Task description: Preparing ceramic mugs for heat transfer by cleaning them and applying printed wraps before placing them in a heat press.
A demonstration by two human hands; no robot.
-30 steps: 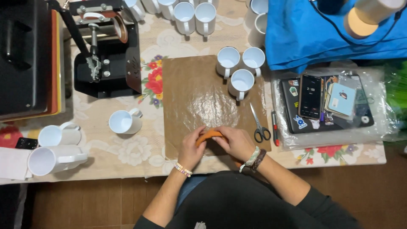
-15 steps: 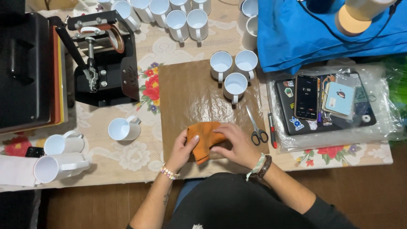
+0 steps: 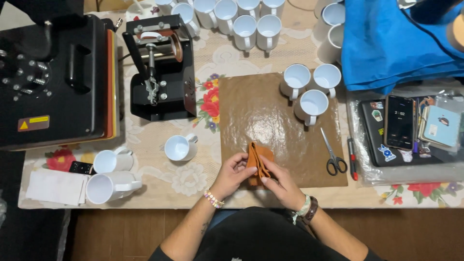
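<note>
The orange cloth sat folded between both hands at the near edge of the brown mat. The left hand pinched its left side while the right hand gripped its right, scissors lying near.

Home craft workshop, heat press, mug press, blank white mugs (floral tablecloth)

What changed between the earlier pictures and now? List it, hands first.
Both hands, left hand and right hand, keep hold of the small orange-brown sheet. A second ago it was a narrow curved strip between them; then it opened flatter; now it stands folded, edge up. The black-handled scissors, three white mugs and brown glossy mat kept their places.
</note>
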